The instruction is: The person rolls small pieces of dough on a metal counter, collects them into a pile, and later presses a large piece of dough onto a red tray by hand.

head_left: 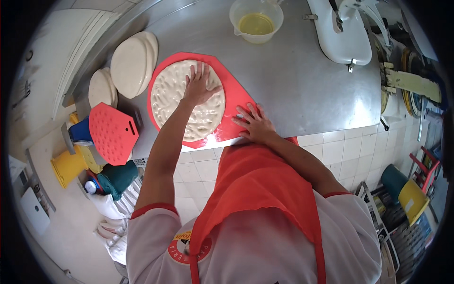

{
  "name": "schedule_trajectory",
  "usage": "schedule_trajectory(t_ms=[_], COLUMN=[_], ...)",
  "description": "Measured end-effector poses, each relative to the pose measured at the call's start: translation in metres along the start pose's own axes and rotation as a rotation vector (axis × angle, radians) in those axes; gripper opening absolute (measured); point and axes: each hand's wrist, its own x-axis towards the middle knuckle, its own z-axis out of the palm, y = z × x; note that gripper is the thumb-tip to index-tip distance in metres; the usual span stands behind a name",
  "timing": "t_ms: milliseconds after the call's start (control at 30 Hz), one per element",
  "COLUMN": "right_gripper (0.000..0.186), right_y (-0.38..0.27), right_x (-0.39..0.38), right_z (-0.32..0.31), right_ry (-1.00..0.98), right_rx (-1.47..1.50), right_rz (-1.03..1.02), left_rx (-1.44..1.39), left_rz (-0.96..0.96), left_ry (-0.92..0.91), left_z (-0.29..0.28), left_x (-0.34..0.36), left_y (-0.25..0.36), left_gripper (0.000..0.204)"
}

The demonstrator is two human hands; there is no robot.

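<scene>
A round, glossy sheet of dough (168,102), dimpled all over, lies on a flat red board (231,92) near the front edge of the steel table. My left hand (198,86) presses on the upper right part of the dough, its fingers stretched out and spread. Flat on the board's right corner, by the table edge, rests my right hand (257,125) with fingers apart. Neither hand grips anything. A translucent plastic jug (257,14) holding yellow liquid stands at the back of the table.
Pale round dough discs (130,66) lie stacked at the table's left, beside a smaller stack (100,88). A red dimpled board with a slot handle (112,134) sits at the left corner. A white machine base (343,38) stands at the far right of the steel table (302,90).
</scene>
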Motion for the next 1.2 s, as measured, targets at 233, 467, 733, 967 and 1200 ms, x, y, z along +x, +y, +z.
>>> schedule_trajectory(t_ms=[233,467,733,967,1200], right_gripper=[0.064,0.066,0.066,0.068,0.062], right_y=[-0.001,-0.014,-0.027,-0.05,-0.07], right_x=[0.002,0.006,0.006,0.011,-0.003], right_z=[0.002,0.0,0.0,0.005,0.04], right_ry=[-0.02,-0.044,-0.027,-0.011,0.305], right_rx=[0.001,-0.104,-0.241,-0.265,-0.161], right_rz=[0.026,-0.003,-0.027,0.161,0.504], left_rx=[0.002,-0.05,-0.142,-0.185,-0.149], left_rz=[0.007,-0.116,-0.156,-0.086,0.006], left_ry=[-0.125,0.0,-0.047,0.088,-0.293], left_z=[0.023,0.078,0.119,0.067,0.028], left_x=[-0.074,-0.145,-0.209,-0.194,-0.13], left_y=[0.041,0.064,0.022,-0.07,-0.093], left_gripper=[0.111,0.106,0.102,0.085,0.128])
